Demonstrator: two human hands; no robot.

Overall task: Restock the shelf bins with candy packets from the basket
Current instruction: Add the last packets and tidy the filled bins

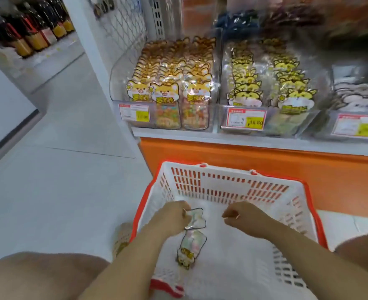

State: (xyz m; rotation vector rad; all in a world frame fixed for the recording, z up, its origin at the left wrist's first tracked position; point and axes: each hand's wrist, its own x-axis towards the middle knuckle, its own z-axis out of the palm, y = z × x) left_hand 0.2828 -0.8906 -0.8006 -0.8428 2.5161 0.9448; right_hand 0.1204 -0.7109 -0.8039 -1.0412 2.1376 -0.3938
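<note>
A white basket with an orange rim sits on the floor below the shelf. Both my hands are down inside it. My left hand grips a candy packet by its edge. A second candy packet with a cartoon animal label lies on the basket floor just below it. My right hand hovers over the basket floor with fingers curled and nothing visible in them. On the shelf above stand clear bins: a left bin packed with orange-label packets and a middle bin with yellow-label packets.
A third bin with white packets stands at the right, blurred. Price tags hang on the bin fronts. An orange shelf base runs behind the basket. Pale floor spreads to the left, with bottles on a far shelf.
</note>
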